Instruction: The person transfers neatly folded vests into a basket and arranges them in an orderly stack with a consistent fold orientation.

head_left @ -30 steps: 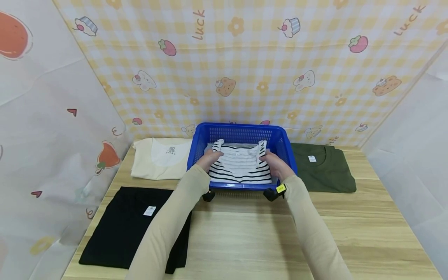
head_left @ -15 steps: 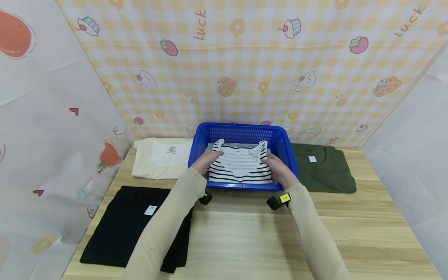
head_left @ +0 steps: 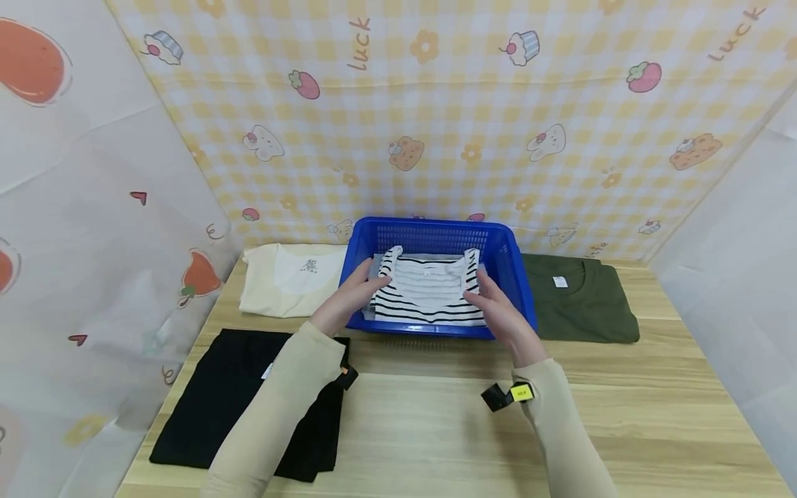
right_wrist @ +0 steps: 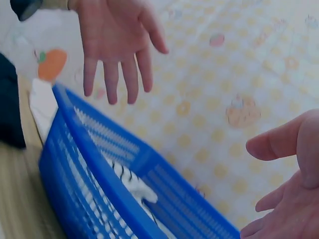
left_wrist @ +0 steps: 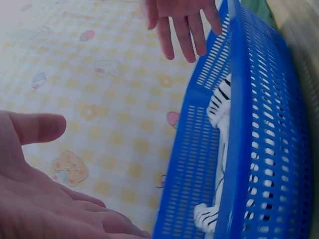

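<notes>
A white top with black stripes (head_left: 429, 294) lies folded in the blue plastic basket (head_left: 436, 332), on other light cloth that is mostly hidden. My left hand (head_left: 349, 296) hovers by the basket's front left, its fingers extended and holding nothing. Over the front right side is my right hand (head_left: 506, 315), also with straight fingers and nothing in it. From the left wrist, both hands appear raised above the basket rim (left_wrist: 239, 99), apart from the cloth. The right wrist view likewise shows the left hand (right_wrist: 117, 40) with fingers spread, clear of the basket.
Left of the basket lies a folded cream shirt (head_left: 292, 280), with folded black clothing (head_left: 212, 401) nearer the front, partly behind my left sleeve. A folded dark green T-shirt (head_left: 579, 297) lies right of the basket. The wooden table (head_left: 423, 422) meets a patterned cloth backdrop (head_left: 436, 138) behind.
Both hands have let go of the striped top's sides and drawn back toward me and apart. The top stays in the basket.
</notes>
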Action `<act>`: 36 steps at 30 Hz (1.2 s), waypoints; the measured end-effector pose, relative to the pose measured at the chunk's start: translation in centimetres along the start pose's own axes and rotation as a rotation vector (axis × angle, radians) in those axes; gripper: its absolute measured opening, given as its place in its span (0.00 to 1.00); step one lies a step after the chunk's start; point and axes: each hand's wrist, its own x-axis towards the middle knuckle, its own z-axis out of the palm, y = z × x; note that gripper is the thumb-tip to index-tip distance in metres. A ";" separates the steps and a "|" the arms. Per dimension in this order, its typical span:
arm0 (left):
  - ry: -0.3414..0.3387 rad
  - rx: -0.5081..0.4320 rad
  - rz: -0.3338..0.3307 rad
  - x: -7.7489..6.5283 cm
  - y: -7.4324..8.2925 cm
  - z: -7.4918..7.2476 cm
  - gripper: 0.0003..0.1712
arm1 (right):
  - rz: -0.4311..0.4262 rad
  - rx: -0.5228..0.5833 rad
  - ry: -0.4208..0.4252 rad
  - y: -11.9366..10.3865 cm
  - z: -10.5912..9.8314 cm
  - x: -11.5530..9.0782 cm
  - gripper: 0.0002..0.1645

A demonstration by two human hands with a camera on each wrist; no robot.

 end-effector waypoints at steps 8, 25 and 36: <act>-0.001 0.023 0.048 -3.3 -1.8 -2.1 0.45 | -0.047 0.040 -0.109 0.0 3.0 -3.2 0.40; 0.154 0.080 -0.130 -9.3 -9.4 -8.3 0.56 | -0.074 0.122 -0.389 4.2 11.0 -5.4 0.41; 0.256 0.291 -0.208 -9.2 -13.2 -10.4 0.59 | -0.001 0.140 -0.369 7.1 15.6 -4.5 0.43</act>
